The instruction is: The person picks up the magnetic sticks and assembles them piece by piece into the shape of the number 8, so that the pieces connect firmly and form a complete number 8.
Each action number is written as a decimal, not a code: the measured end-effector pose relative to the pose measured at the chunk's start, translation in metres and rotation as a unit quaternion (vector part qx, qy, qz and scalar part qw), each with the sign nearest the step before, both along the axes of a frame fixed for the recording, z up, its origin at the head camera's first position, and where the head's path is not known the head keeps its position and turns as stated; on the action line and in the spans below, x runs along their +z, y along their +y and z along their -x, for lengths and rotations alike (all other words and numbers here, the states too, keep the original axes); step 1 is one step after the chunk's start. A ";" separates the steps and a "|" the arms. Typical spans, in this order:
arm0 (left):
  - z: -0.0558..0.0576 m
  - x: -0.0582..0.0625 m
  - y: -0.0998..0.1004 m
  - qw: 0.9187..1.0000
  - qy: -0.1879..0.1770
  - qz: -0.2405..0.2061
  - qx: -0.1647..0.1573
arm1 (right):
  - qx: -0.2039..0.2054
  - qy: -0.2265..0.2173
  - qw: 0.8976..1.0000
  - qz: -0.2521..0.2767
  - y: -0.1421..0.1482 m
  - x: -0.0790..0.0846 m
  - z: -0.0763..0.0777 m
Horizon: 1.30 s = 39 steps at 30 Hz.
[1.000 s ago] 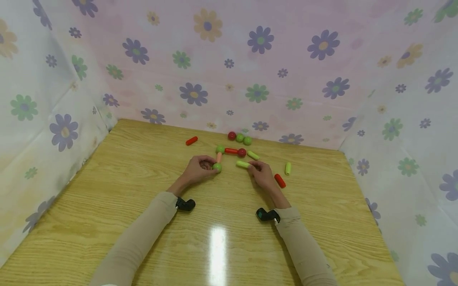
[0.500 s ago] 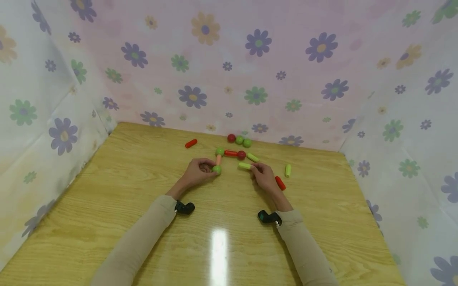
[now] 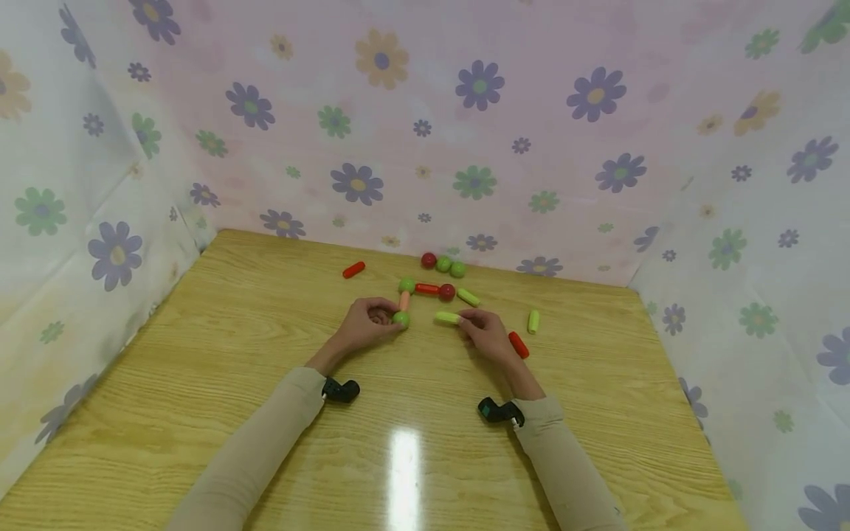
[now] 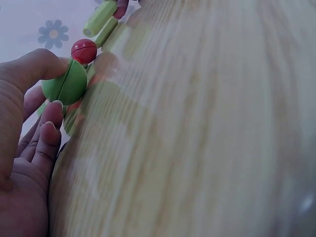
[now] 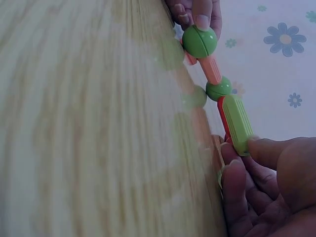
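In the head view, the left hand [image 3: 365,324] grips the near green ball [image 3: 401,319], which ends a chain on the wooden surface [image 3: 299,479]: an orange rod [image 3: 404,301], the corner green ball [image 3: 406,285], a red rod [image 3: 428,289] and a red ball [image 3: 447,293]. The right hand [image 3: 488,333] pinches a pale green rod [image 3: 447,318] by one end, apart from the chain. A second pale rod [image 3: 468,297] lies just beside the red ball, a third [image 3: 534,322] farther right, and a short red stick [image 3: 519,345] near the right wrist. Three balls [image 3: 443,264] sit in a row behind; another red stick [image 3: 354,270] lies to the left. The left wrist view shows the thumb on the near green ball, fingers below. In the right wrist view, thumb and fingers clasp the pale green rod's end, its other end pointing away from the palm.
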<state>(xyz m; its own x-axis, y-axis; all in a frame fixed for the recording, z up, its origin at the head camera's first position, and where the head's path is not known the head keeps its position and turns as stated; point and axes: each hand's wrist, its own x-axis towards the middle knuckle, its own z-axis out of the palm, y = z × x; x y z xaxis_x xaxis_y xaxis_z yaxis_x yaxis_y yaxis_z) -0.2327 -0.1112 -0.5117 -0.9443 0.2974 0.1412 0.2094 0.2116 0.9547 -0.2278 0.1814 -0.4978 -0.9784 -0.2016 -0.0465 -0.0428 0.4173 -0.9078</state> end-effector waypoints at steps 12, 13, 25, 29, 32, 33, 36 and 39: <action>0.001 -0.001 0.001 1.000 -0.007 -0.002 0.003 | 0.046 -0.003 0.999 0.022 -0.007 0.002 -0.001; 0.002 -0.001 0.001 1.000 -0.007 -0.001 0.004 | 0.055 0.001 0.998 0.027 -0.008 0.002 -0.001; 0.002 -0.002 0.000 1.000 0.000 -0.003 0.004 | 0.081 0.008 0.995 0.064 -0.020 -0.002 0.007; 0.002 -0.004 0.000 1.000 -0.002 -0.003 0.002 | 0.058 -0.006 0.996 0.070 -0.019 -0.004 0.006; 0.003 -0.004 0.000 1.000 -0.002 -0.001 0.005 | 0.063 -0.004 0.996 0.070 -0.021 -0.006 0.008; 0.003 -0.004 -0.001 1.000 0.000 -0.001 0.006 | 0.068 -0.001 0.995 0.069 -0.022 -0.006 0.008; 0.003 -0.003 -0.001 1.000 0.002 0.001 0.007 | 0.080 0.005 0.994 0.067 -0.025 -0.008 0.009; 0.002 -0.003 0.000 1.000 0.002 0.003 0.007 | 0.077 0.002 0.995 0.066 -0.027 -0.008 0.007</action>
<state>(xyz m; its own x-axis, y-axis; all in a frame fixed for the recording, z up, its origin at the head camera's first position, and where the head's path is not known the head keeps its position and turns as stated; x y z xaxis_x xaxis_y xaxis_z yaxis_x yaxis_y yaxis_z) -0.2347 -0.1114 -0.5147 -0.9479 0.2845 0.1435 0.2104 0.2208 0.9524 -0.2348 0.1544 -0.5054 -0.9356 -0.3531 -0.0064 -0.1001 0.2827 -0.9540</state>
